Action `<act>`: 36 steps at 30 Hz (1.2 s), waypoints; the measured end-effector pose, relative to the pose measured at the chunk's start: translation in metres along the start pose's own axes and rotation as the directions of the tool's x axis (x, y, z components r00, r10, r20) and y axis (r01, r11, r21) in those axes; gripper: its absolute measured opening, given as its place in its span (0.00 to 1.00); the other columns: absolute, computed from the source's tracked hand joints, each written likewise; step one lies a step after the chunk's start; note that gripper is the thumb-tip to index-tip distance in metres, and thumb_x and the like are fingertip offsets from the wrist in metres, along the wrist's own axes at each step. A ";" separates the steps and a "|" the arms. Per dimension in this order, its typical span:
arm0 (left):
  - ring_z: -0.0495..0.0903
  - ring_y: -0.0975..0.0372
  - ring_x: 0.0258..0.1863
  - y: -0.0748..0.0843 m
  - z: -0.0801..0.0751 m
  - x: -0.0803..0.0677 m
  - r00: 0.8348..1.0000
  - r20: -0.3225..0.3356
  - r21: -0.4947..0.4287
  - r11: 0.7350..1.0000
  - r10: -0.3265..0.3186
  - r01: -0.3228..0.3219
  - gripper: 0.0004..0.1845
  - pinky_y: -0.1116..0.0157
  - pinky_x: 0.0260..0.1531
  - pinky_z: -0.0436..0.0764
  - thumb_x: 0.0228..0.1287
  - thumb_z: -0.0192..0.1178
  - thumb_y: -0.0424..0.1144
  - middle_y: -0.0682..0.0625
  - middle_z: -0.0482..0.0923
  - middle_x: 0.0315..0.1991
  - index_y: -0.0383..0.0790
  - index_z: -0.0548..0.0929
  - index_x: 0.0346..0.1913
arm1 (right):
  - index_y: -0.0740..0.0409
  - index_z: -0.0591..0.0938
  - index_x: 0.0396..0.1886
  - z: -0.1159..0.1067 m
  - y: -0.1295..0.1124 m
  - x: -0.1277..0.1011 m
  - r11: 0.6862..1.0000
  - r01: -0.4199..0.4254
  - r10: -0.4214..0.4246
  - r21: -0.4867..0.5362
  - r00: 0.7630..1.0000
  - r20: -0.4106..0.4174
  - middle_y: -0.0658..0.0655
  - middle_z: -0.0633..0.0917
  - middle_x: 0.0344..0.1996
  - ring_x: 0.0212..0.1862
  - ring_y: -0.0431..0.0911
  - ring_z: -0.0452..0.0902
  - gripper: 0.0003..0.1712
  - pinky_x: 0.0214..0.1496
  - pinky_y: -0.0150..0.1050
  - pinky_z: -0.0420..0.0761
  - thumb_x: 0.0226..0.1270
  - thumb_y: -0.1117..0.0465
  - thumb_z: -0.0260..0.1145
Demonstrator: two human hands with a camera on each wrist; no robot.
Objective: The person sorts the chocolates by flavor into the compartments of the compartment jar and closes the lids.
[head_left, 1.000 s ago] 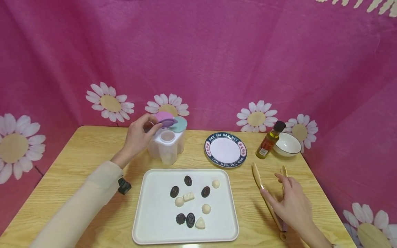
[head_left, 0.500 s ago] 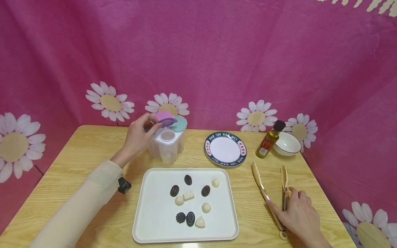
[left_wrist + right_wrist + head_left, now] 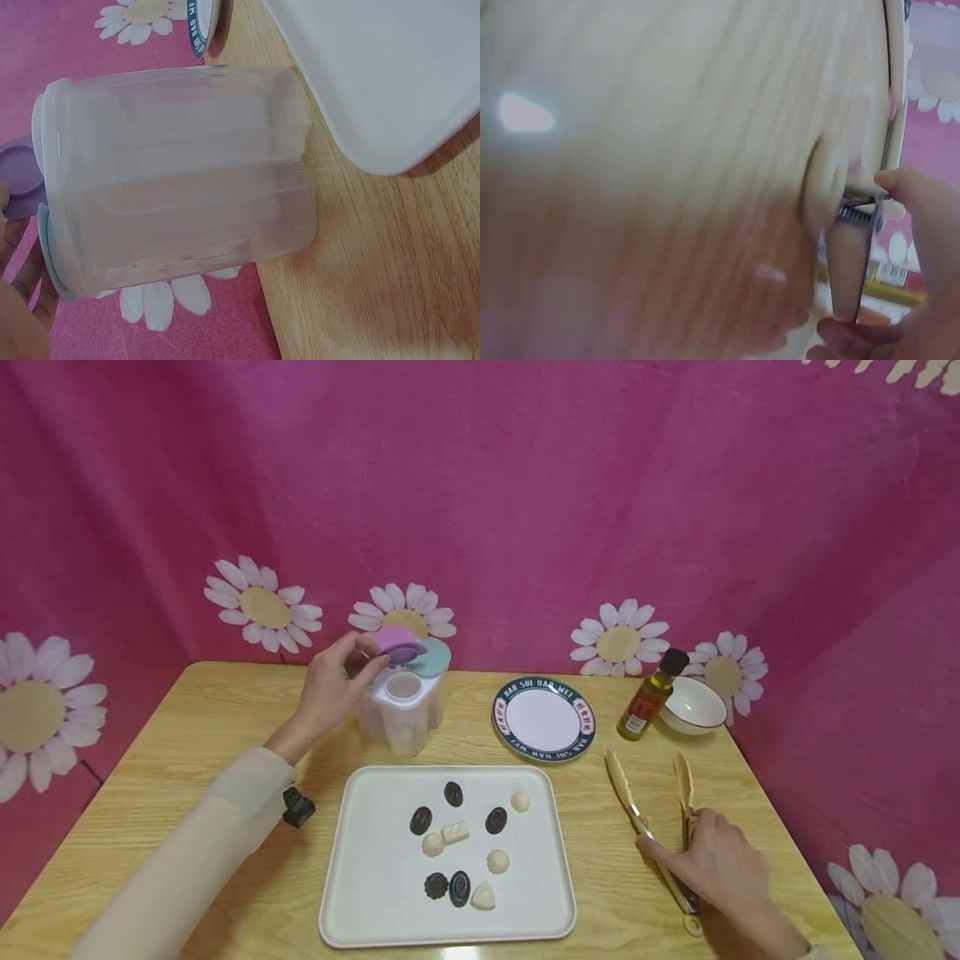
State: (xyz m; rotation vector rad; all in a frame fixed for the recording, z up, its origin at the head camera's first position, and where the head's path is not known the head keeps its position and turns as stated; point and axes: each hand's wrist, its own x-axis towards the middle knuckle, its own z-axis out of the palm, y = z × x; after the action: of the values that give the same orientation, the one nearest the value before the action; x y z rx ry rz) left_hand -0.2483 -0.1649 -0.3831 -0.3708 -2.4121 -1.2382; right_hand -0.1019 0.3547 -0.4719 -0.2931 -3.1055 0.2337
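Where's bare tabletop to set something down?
Bare wood: the left side beside the white tray and clear lidded canister; a strip between tray and wooden tongs. Crowded: back right, with blue-rimmed plate, oil bottle and white bowl.

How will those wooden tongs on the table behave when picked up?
The tongs look stiff and probably light, being slim wood. Their arms splay apart, so they likely spring open unless squeezed. The right hand already grips them near the hinge, so the tips may wobble.
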 end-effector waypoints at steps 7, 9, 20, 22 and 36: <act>0.87 0.46 0.49 -0.001 0.000 0.000 1.000 0.006 -0.005 1.000 -0.003 0.003 0.11 0.65 0.53 0.86 0.72 0.68 0.36 0.39 0.86 0.48 0.35 0.81 0.51 | 0.63 0.73 0.38 -0.005 0.020 0.013 1.000 -0.014 0.013 0.002 0.999 0.046 0.63 0.82 0.29 0.30 0.56 0.81 0.49 0.24 0.49 0.74 0.53 0.19 0.69; 0.87 0.46 0.49 -0.001 0.000 -0.001 1.000 0.011 -0.010 1.000 -0.006 0.007 0.11 0.52 0.55 0.87 0.72 0.68 0.36 0.38 0.86 0.48 0.35 0.81 0.52 | 0.62 0.72 0.38 -0.005 0.022 0.013 1.000 -0.021 0.021 0.000 0.999 0.049 0.61 0.82 0.29 0.29 0.55 0.80 0.48 0.23 0.48 0.72 0.54 0.20 0.68; 0.86 0.46 0.51 -0.002 0.001 -0.003 1.000 0.023 -0.014 1.000 -0.021 0.021 0.12 0.46 0.58 0.86 0.74 0.67 0.37 0.38 0.86 0.50 0.36 0.80 0.53 | 0.58 0.75 0.31 -0.003 0.024 0.012 0.998 -0.062 0.061 0.014 0.997 0.053 0.61 0.83 0.28 0.29 0.54 0.80 0.51 0.23 0.45 0.69 0.52 0.11 0.60; 0.86 0.46 0.51 -0.002 0.002 -0.003 1.000 0.022 -0.013 1.000 -0.019 0.019 0.12 0.46 0.58 0.86 0.74 0.67 0.37 0.38 0.86 0.50 0.36 0.80 0.53 | 0.59 0.75 0.32 -0.003 0.024 0.011 0.998 -0.063 0.062 0.012 0.997 0.052 0.61 0.83 0.28 0.29 0.54 0.80 0.51 0.23 0.45 0.69 0.52 0.11 0.61; 0.86 0.47 0.49 -0.002 0.001 -0.002 1.000 0.011 0.000 1.000 -0.009 0.009 0.11 0.48 0.56 0.87 0.73 0.67 0.36 0.39 0.86 0.49 0.35 0.80 0.52 | 0.71 0.80 0.56 -0.014 0.018 -0.005 0.993 0.103 -0.086 0.057 0.964 -0.250 0.70 0.85 0.39 0.33 0.65 0.83 0.55 0.30 0.61 0.79 0.49 0.26 0.78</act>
State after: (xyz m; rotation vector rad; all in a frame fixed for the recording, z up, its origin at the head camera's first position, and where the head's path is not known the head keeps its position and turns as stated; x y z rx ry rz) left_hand -0.2479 -0.1656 -0.3856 -0.3683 -2.4249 -1.2436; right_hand -0.0929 0.3729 -0.4607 -0.1578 -2.8483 0.2798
